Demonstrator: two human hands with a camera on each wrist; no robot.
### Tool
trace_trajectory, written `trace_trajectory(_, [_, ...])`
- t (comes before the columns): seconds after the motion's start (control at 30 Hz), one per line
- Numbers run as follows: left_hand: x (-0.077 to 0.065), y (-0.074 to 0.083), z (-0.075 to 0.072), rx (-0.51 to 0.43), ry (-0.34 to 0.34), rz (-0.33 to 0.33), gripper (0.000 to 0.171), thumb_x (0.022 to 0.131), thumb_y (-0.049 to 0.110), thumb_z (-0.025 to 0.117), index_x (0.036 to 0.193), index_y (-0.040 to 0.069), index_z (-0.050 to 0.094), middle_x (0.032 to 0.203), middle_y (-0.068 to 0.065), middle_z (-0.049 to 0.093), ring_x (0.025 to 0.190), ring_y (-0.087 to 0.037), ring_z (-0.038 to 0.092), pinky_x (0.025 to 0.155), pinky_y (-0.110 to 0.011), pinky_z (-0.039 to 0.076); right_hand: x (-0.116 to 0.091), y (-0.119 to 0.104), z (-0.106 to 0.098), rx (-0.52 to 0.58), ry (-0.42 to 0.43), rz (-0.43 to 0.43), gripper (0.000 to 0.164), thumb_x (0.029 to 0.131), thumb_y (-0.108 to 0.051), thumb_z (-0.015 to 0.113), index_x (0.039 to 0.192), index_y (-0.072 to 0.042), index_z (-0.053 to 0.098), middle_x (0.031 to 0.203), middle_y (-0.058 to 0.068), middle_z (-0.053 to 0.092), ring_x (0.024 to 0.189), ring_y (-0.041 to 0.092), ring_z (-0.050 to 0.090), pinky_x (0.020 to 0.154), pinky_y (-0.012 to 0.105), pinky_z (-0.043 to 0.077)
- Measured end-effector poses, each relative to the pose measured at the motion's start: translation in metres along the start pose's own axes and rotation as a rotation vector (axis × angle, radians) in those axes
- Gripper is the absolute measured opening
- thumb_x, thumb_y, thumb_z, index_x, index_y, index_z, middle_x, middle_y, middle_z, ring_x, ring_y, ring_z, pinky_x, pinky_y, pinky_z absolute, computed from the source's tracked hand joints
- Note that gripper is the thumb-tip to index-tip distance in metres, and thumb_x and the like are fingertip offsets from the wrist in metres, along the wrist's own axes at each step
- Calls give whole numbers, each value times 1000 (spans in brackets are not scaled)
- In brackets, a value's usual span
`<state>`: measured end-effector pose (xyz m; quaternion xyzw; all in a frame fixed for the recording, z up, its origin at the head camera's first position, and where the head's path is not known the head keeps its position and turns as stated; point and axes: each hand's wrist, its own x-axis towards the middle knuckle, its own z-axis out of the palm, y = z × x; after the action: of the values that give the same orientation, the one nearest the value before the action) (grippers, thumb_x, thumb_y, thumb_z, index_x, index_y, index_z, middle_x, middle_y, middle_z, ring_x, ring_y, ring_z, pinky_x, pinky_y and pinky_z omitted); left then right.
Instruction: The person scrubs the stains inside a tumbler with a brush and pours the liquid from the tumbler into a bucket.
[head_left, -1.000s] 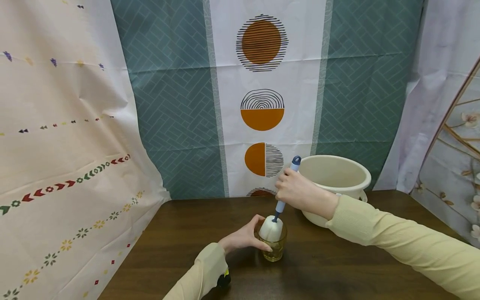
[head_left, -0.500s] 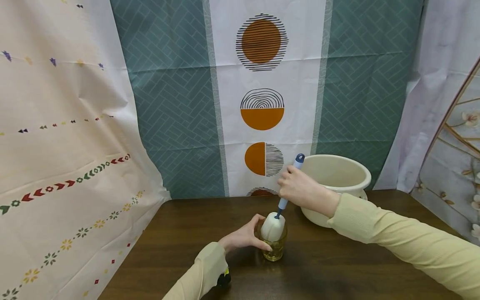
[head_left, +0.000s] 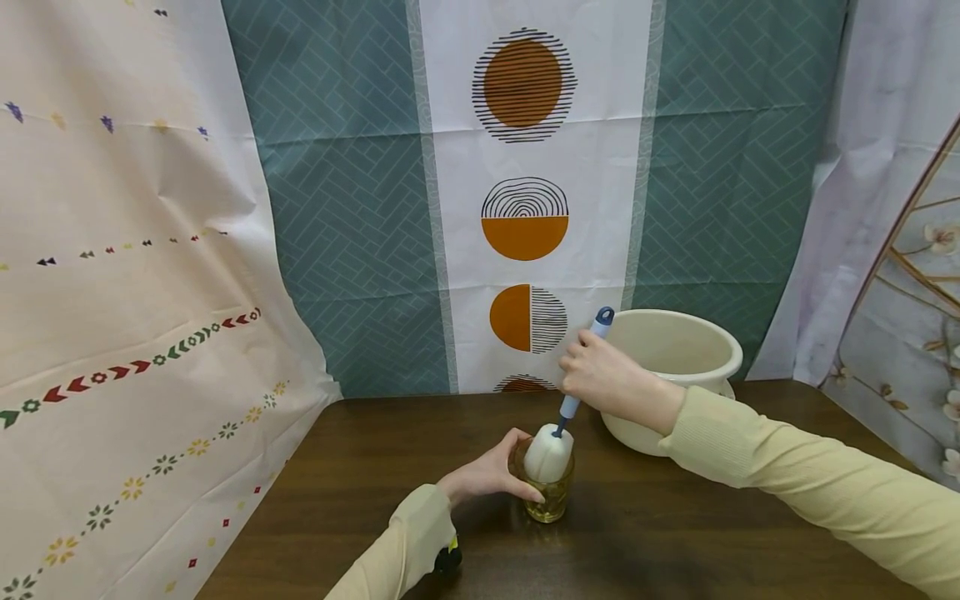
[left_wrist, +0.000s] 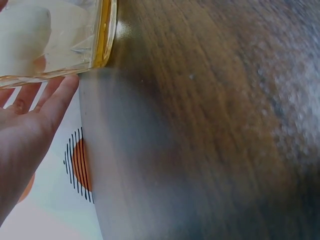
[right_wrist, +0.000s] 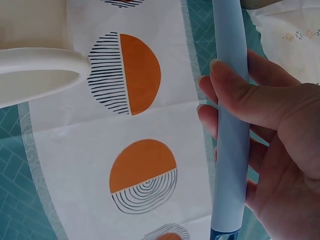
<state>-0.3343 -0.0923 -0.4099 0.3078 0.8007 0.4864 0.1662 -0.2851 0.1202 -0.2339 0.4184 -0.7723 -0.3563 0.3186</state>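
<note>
An amber drinking glass [head_left: 551,500] stands upright on the dark wooden table, and my left hand [head_left: 491,477] holds it from the left side, thumb in front and fingers behind. In the left wrist view the fingers lie along the wall of the glass [left_wrist: 102,35]. A sponge brush [head_left: 548,454] with a white head sits partly inside the glass, its blue handle tilted up to the right. My right hand [head_left: 606,373] grips that handle; the right wrist view has fingers and thumb around the light blue handle [right_wrist: 231,150].
A large cream basin [head_left: 667,342] with a handle stands at the back right, just behind my right hand. The wooden table [head_left: 375,467] ends at a patterned curtain [head_left: 352,208] behind. A small black object [head_left: 448,558] is at my left wrist.
My right hand and the brush have shifted slightly right and up, and the white head has moved a little within the glass. The left hand and glass stay in place.
</note>
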Motion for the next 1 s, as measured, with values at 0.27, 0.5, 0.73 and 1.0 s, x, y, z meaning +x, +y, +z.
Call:
trace_trajectory(0.27, [0, 1, 0, -7, -2, 17, 65, 71, 26, 77, 120, 19, 35, 116, 3, 42, 107, -17, 40, 90, -45, 27, -2, 1, -3, -16, -10, 3, 12, 69, -16, 78, 67, -23, 68, 66, -1, 55, 67, 19, 48, 65, 33, 32])
trace_trajectory(0.5, [1, -1, 0, -16, 0, 23, 65, 70, 25, 78, 120, 19, 36, 118, 3, 42, 109, -16, 39, 91, -44, 27, -3, 2, -5, -24, -31, -2, 12, 68, -18, 78, 67, -22, 68, 67, 0, 55, 67, 19, 48, 65, 34, 32])
trace_trajectory(0.73, [1, 0, 1, -17, 2, 43, 64, 70, 24, 79, 118, 18, 37, 119, 4, 43, 109, -14, 41, 91, -40, 29, -5, 0, -6, -34, -18, -4, 12, 69, -18, 77, 66, -23, 67, 66, 0, 53, 67, 19, 48, 65, 33, 32])
trace_trajectory(1.0, [0, 0, 1, -29, -3, 47, 63, 71, 23, 78, 118, 17, 36, 118, 2, 43, 107, -15, 42, 89, -39, 31, -6, -2, -10, -30, -5, -8, 13, 69, -21, 77, 64, -24, 65, 65, -2, 52, 66, 19, 47, 64, 33, 31])
